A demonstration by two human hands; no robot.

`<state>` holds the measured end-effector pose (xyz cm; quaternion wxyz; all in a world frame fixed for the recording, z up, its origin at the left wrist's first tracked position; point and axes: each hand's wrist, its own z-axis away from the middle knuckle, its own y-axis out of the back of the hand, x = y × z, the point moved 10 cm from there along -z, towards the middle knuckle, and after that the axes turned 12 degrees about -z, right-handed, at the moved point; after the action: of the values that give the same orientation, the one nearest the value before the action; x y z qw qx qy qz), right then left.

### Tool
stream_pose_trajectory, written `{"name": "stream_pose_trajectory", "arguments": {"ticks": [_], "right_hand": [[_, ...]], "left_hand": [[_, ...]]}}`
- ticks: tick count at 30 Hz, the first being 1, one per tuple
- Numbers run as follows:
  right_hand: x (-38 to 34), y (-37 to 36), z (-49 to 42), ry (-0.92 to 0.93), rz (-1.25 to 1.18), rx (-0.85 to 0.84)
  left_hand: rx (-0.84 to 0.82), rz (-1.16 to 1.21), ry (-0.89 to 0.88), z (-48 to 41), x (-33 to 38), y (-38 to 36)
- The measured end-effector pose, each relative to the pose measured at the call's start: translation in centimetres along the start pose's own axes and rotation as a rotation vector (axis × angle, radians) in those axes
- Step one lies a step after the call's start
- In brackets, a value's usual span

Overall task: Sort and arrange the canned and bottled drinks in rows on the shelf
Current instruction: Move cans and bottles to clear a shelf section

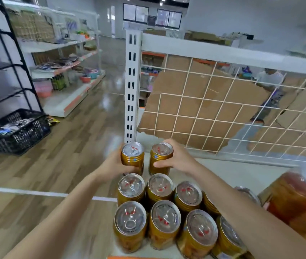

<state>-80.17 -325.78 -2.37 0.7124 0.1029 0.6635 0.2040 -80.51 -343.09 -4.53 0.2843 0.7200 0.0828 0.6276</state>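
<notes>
Several gold cans with silver pull-tab lids stand in rows on the white shelf (pixel 228 171) in front of me. My left hand (pixel 113 164) grips a gold can (pixel 132 156) at the back left of the group. My right hand (pixel 176 157) grips a second gold can (pixel 161 157) just right of it. Both cans stand upright behind the nearer rows (pixel 159 212). Whether they touch the shelf I cannot tell. At the right edge, orange bottled drinks (pixel 294 200) in plastic wrap sit on the same shelf.
A white slotted upright post (pixel 132 86) rises right behind the left can. A white wire grid with brown cardboard (pixel 213 109) closes the shelf's back. A black basket (pixel 15 129) sits on the wooden floor at left. A person stands behind the grid.
</notes>
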Motion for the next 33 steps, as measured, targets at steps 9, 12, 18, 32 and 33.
{"name": "stream_pose_trajectory", "arguments": {"ticks": [9,12,18,32,33], "right_hand": [[1.6,-2.3,1.5,-0.143,0.04,-0.213],[1.7,-2.3,2.0,-0.186,0.016,-0.186],[1.3,-2.0,2.6,-0.13,0.116,-0.162],[1.6,-1.7,3.3,-0.115,0.28,-0.145],[1.5,-1.7,3.4,-0.112,0.286,-0.144]], "left_hand": [[-0.295,0.285,0.046,1.0,-2.1,-2.7],[-0.305,0.387,0.09,1.4,-2.5,-3.0],[-0.337,0.388,0.085,3.2,-3.0,-3.8],[-0.065,0.621,0.169,4.6,-3.2,-4.3],[-0.059,0.616,0.177,4.7,-3.2,-4.1]]}}
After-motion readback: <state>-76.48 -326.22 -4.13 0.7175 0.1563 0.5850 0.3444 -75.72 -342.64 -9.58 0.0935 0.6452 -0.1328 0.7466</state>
